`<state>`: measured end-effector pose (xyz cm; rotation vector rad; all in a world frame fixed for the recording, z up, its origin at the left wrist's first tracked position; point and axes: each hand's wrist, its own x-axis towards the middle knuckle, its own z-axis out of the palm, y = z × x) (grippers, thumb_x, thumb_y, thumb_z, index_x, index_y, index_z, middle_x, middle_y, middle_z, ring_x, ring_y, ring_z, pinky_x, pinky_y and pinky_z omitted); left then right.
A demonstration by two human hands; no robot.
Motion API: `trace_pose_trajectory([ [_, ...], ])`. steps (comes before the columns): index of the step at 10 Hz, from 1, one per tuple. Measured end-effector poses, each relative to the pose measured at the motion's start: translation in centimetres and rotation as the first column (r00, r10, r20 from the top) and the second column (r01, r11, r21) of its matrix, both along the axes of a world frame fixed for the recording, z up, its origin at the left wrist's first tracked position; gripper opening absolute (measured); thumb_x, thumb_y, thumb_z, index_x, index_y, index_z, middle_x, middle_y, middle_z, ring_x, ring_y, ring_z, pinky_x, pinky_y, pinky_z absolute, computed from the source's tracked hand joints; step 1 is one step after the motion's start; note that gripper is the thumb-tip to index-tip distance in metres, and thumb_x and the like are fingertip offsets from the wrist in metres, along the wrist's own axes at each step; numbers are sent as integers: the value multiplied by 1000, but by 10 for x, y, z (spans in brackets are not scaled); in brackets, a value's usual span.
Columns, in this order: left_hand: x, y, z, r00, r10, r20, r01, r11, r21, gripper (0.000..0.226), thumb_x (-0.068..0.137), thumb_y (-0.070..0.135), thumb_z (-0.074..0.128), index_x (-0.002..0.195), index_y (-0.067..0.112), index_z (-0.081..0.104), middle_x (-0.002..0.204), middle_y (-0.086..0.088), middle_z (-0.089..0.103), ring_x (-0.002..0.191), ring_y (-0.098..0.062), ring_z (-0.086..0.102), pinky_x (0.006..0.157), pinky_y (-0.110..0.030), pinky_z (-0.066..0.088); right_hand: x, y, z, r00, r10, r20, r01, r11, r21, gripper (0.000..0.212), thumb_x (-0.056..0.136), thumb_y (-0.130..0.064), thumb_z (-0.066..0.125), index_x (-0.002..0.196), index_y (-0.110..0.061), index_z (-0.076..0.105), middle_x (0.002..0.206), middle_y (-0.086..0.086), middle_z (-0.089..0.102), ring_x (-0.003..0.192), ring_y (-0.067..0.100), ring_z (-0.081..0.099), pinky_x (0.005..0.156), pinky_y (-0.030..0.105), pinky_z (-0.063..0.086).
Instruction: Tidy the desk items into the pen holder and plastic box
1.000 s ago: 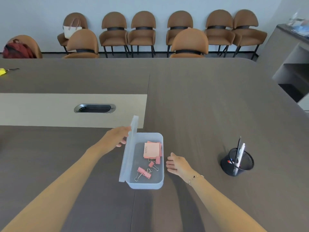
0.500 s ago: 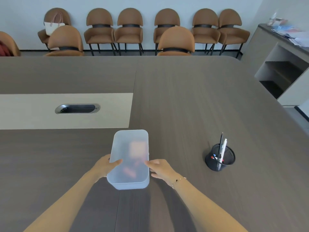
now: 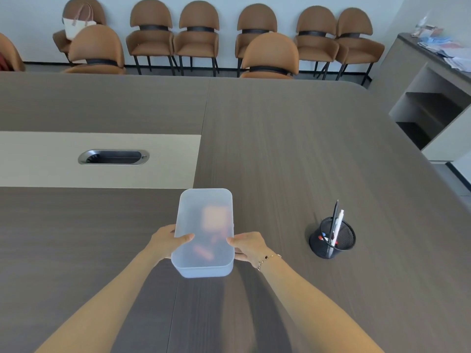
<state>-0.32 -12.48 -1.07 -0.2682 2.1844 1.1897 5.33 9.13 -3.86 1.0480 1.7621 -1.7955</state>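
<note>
Frosted plastic box [image 3: 204,225] lidded; left hand [image 3: 167,242], right hand [image 3: 248,247] gripping sides.

The plastic box [image 3: 204,233] is frosted, milky white, and through its lid pink and orange-pink shapes show only as blurs. The table [image 3: 280,149] is dark grey-brown with a fine wood-grain pattern, and it has one pale beige panel [image 3: 165,161] with a silver-rimmed black cable slot [image 3: 113,157]. The pen holder [image 3: 332,238] is black wire mesh; in it stand a black pen [image 3: 334,217] and a white pen [image 3: 339,225], with small red and blue spots lower inside. The chairs [image 3: 270,54] are brown with black bands. The wall is pale blue-white.
</note>
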Motion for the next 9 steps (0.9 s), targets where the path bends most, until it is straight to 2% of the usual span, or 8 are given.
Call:
trace_pose_trajectory([
  [1,1,1,-1,1000,6,-12,-6,1000,-4,30,78,31,74,108,28,67,110,-1,72,97,-25,70,84,-43,59,-3,-3,0,1000,-28,3,28,998,64,7,78,-6,69,73,-6,65,115,25,68,105,31,69,85,38,59],
  [3,0,1,-1,999,-3,-34,2,1000,-30,20,77,35,74,95,37,66,111,0,73,100,-27,69,93,-46,55,-3,-5,0,999,-52,7,52,996,76,7,78,-7,68,73,-4,66,115,22,69,101,29,70,87,39,59],
  [4,1,0,-3,999,6,-44,-7,1000,-29,16,76,36,75,86,41,64,110,0,73,99,-27,69,93,-47,55,-1,-5,-1,998,-62,1,62,993,102,25,78,-10,67,96,7,69,116,21,69,99,28,72,89,41,58],
  [5,3,0,-2,999,17,-42,-18,1000,-13,16,75,37,75,85,44,64,109,2,73,99,-25,70,92,-46,55,-2,-7,-3,999,-36,-24,38,997,68,24,78,-11,67,94,7,69,119,24,66,106,31,68,92,45,56],
  [6,3,1,0,999,17,-50,-18,1000,-12,17,77,37,74,90,40,64,111,1,73,99,-25,69,92,-45,56,3,-7,4,999,-36,-37,38,997,74,37,77,-13,68,104,13,64,120,28,62,110,34,65,94,50,53],
  [7,10,3,1,998,-31,-45,31,1000,-7,31,82,37,68,112,34,60,122,1,68,105,-23,65,92,-39,53,14,-2,4,998,-27,-64,26,1000,-3,28,80,-19,72,97,4,69,101,18,73,87,23,70,85,35,60],
  [8,11,4,18,997,-20,-76,16,998,-55,72,83,43,66,145,26,34,147,-4,47,132,-25,48,108,-40,39,30,5,13,997,-30,-68,27,999,-40,29,78,-30,72,84,-5,60,64,2,39,56,13,40,66,16,54],
  [9,27,-13,39,996,4,-90,-12,996,-88,83,81,46,67,149,24,26,152,-9,39,138,-25,39,112,-39,32,60,14,25,999,52,-3,-52,999,0,40,74,-35,72,87,-20,37,73,7,30,61,17,31,76,20,51],
])
